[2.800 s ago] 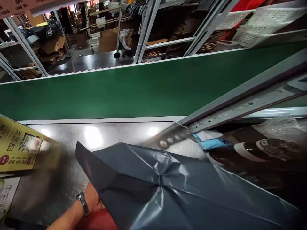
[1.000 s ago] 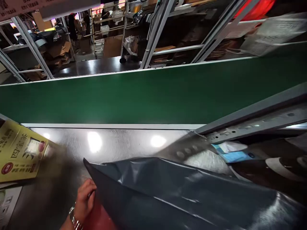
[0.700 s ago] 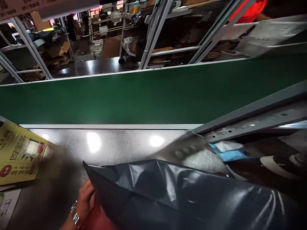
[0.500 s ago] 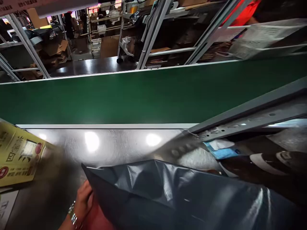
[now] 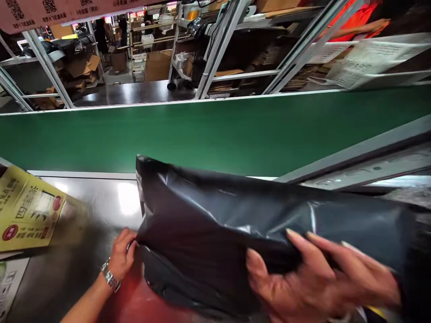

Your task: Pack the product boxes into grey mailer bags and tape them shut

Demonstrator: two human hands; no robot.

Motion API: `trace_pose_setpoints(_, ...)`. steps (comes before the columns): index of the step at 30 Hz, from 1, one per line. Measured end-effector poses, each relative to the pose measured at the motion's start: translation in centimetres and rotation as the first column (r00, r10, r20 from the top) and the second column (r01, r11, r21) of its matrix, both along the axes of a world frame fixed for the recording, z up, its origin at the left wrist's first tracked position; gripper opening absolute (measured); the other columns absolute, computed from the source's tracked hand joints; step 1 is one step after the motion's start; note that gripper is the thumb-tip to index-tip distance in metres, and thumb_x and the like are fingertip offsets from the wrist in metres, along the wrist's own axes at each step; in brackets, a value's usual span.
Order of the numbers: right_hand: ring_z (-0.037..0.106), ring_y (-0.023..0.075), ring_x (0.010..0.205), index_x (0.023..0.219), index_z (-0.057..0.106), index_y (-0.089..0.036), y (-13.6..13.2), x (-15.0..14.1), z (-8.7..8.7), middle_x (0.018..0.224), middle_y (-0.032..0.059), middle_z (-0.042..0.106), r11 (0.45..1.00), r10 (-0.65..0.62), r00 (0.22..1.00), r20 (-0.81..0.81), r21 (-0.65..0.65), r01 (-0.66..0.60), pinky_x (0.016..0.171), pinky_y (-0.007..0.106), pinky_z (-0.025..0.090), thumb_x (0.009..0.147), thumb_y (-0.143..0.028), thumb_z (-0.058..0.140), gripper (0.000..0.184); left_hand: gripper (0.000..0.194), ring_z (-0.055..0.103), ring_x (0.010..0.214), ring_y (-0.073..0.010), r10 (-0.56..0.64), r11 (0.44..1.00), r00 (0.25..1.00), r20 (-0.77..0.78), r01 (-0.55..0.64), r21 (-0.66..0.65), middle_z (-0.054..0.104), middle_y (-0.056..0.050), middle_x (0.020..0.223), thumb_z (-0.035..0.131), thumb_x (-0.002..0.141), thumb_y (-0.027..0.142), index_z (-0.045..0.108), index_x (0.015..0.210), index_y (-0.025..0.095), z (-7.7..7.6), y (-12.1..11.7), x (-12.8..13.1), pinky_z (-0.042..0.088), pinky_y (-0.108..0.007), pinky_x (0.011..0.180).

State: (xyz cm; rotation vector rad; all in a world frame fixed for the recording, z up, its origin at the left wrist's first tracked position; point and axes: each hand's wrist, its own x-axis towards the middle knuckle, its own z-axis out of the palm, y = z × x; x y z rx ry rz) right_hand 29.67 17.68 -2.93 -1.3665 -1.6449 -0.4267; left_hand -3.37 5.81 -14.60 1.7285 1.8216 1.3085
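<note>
A dark grey plastic mailing bag (image 5: 215,220) stretches across the front of the view, creased and shiny, tilted up over the metal worktop (image 5: 101,197). My left hand (image 5: 123,251), wearing a metal-band watch (image 5: 110,277), pinches the bag's left edge. Over on the right, my right hand (image 5: 313,278) grips the bag, thumb and fingers pressed into its film; its lower part is cut off by the frame. Beneath the bag shows a blurred red surface (image 5: 134,296) whose kind I cannot make out. Whether the bag holds anything is hidden.
A yellow printed box (image 5: 32,211) stands at the left, above a white printed sheet (image 5: 11,287). Beyond the worktop runs a green conveyor belt (image 5: 202,134). Metal posts (image 5: 215,54) rise behind it. At the far right, a person's arm (image 5: 360,30) reaches near white baskets (image 5: 326,51).
The bag has risen and now overlaps the belt's near edge in view. My right hand has come into sight on it. My left hand has moved slightly up, to the bag's edge.
</note>
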Motion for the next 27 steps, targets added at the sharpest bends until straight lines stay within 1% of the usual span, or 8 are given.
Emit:
trace_pose_setpoints(2, 0.058, 0.0501, 0.131, 0.164, 0.048, -0.049, 3.6, -0.6, 0.1, 0.132, 0.0193, 0.065, 0.999, -0.004, 0.993, 0.114, 0.036, 0.0, 0.11, 0.08, 0.045, 0.094, -0.078, 0.05, 0.076, 0.028, 0.068, 0.075, -0.0191, 0.022, 1.0, 1.0, -0.012, -0.022, -0.019, 0.071, -0.006, 0.081, 0.053, 0.107, 0.024, 0.073, 0.089, 0.021, 0.7, 1.4, 0.4, 0.056, -0.031, 0.069)
trace_pose_setpoints(6, 0.052, 0.0478, 0.135, 0.147, 0.064, -0.019, 10.4, -2.0, 1.2, 0.14, 0.0264, 0.061, 0.986, 0.011, 0.977, 0.214, -0.164, 0.025, 0.114, 0.072, 0.041, 0.1, -0.069, 0.045, 0.071, 0.029, 0.065, 0.075, -0.0185, -0.01, 0.996, 1.0, -0.017, 0.009, -0.09, 0.067, -0.006, 0.081, 0.054, 0.106, 0.025, 0.07, 0.084, 0.019, 2.0, 4.5, 1.1, 0.052, -0.031, 0.07)
trace_pose_setpoints(9, 0.049, 0.0453, 0.134, 0.142, 0.065, -0.015, 14.7, -3.5, 1.3, 0.139, 0.0264, 0.062, 0.957, 0.078, 0.972, 0.22, -0.291, -0.011, 0.113, 0.068, 0.039, 0.102, -0.064, 0.048, 0.066, 0.027, 0.064, 0.077, -0.0175, -0.042, 0.987, 0.998, -0.038, 0.036, -0.154, 0.067, -0.006, 0.083, 0.052, 0.105, 0.022, 0.071, 0.087, 0.015, 2.7, 6.8, 1.0, 0.05, -0.031, 0.073)
trace_pose_setpoints(12, 0.047, 0.0434, 0.137, 0.144, 0.064, -0.015, 18.2, -5.5, -0.2, 0.143, 0.0252, 0.061, 0.921, 0.161, 0.965, 0.207, -0.383, -0.071, 0.117, 0.066, 0.034, 0.104, -0.059, 0.047, 0.062, 0.023, 0.064, 0.08, -0.017, -0.036, 0.98, 0.996, -0.08, 0.02, -0.2, 0.069, -0.006, 0.086, 0.053, 0.104, 0.019, 0.072, 0.091, 0.013, 2.6, 7.9, 0.1, 0.049, -0.031, 0.078)
trace_pose_setpoints(14, 0.047, 0.041, 0.139, 0.146, 0.064, -0.017, 19.7, -7.1, -1.8, 0.146, 0.0235, 0.062, 0.843, 0.264, 0.943, 0.205, -0.525, -0.122, 0.119, 0.063, 0.033, 0.107, -0.059, 0.045, 0.06, 0.018, 0.065, 0.081, -0.0177, -0.03, 0.97, 0.995, -0.095, 0.006, -0.243, 0.071, -0.007, 0.087, 0.057, 0.101, 0.018, 0.073, 0.092, 0.014, 1.9, 7.5, -0.6, 0.05, -0.032, 0.08)
trace_pose_setpoints(18, 0.046, 0.0395, 0.141, 0.147, 0.064, -0.016, 19.5, -9.6, -4.5, 0.149, 0.0246, 0.061, 0.639, 0.414, 0.894, 0.169, -0.754, -0.153, 0.121, 0.061, 0.032, 0.109, -0.063, 0.042, 0.065, 0.013, 0.061, 0.068, -0.0176, 0.019, 0.923, 0.999, -0.042, -0.034, -0.384, 0.068, -0.003, 0.076, 0.061, 0.094, 0.023, 0.069, 0.085, 0.019, 0.0, 3.8, -1.3, 0.05, -0.032, 0.072)
trace_pose_setpoints(22, 0.042, 0.0391, 0.146, 0.154, 0.059, -0.016, 16.5, -10.0, -5.0, 0.155, 0.0245, 0.058, 0.591, 0.53, 0.835, 0.149, -0.77, -0.239, 0.124, 0.06, 0.028, 0.11, -0.061, 0.042, 0.065, 0.028, 0.064, 0.069, -0.0193, 0.098, 0.908, 0.995, -0.022, -0.098, -0.408, 0.069, -0.005, 0.077, 0.055, 0.097, 0.04, 0.069, 0.084, 0.019, 0.0, -1.9, 0.3, 0.052, -0.034, 0.071)
trace_pose_setpoints(27, 0.044, 0.0379, 0.148, 0.156, 0.059, -0.017, 11.0, -8.5, -4.8, 0.158, 0.022, 0.058, 0.541, 0.623, 0.76, 0.185, -0.804, -0.248, 0.126, 0.058, 0.03, 0.108, -0.062, 0.051, 0.066, 0.043, 0.07, 0.072, -0.0236, 0.227, 0.878, 0.974, -0.004, -0.206, -0.431, 0.072, -0.006, 0.075, 0.056, 0.098, 0.056, 0.071, 0.077, 0.022, 0.4, -10.1, 4.3, 0.059, -0.037, 0.073)
